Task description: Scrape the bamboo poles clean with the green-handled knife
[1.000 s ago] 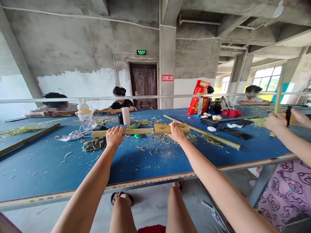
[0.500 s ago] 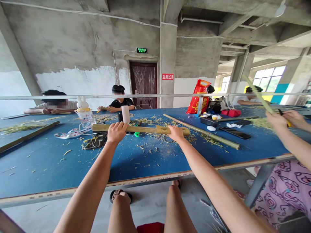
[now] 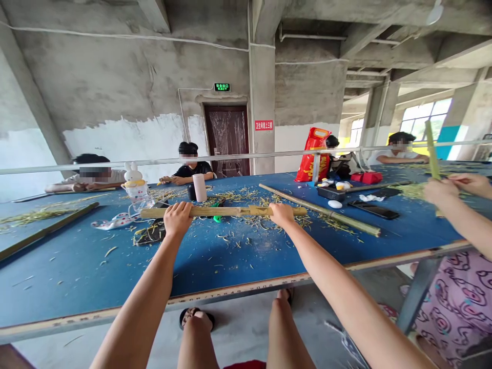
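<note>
A pale bamboo section [image 3: 225, 211] lies crosswise above the blue table [image 3: 238, 256], held at both ends of my reach. My left hand [image 3: 177, 218] is wrapped round its left part. My right hand [image 3: 282, 213] grips its right part, over a lighter sleeve-like stretch near the end. Green and tan shavings lie scattered under and around the bamboo section. A green-handled tool [image 3: 217, 217] lies just behind it.
A long bamboo pole [image 3: 323, 210] lies diagonally to the right, with a phone [image 3: 373, 210] beyond it. A white cup [image 3: 199, 187] and a rabbit-topped bottle [image 3: 134, 185] stand behind. To my right a person's hands [image 3: 442, 190] hold a green strip. Other people sit across the table.
The bamboo section has turned in my hands, and the wide tan band seen a second ago now looks narrow. The neighbour's green strip has swung upright.
</note>
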Demonstrator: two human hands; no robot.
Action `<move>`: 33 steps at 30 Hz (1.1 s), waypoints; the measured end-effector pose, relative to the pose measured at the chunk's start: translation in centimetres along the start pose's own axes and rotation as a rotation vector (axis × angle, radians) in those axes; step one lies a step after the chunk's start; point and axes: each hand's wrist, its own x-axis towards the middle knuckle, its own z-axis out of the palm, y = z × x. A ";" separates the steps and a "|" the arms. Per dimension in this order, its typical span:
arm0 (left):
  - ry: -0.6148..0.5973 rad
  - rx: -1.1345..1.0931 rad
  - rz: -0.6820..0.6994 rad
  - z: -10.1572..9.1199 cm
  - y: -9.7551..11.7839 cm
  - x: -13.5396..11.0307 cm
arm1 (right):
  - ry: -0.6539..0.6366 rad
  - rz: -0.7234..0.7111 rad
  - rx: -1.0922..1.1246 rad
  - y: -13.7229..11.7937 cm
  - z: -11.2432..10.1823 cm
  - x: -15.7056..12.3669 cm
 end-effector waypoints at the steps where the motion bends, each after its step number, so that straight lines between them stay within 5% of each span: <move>1: -0.008 -0.004 0.002 0.1 0.0 -0.1 | 0.000 0.008 -0.003 0.0 0.0 0.0; 33: -0.033 -0.032 -0.025 0.8 0.4 0.0 | 0.068 0.024 0.017 0.4 0.2 0.0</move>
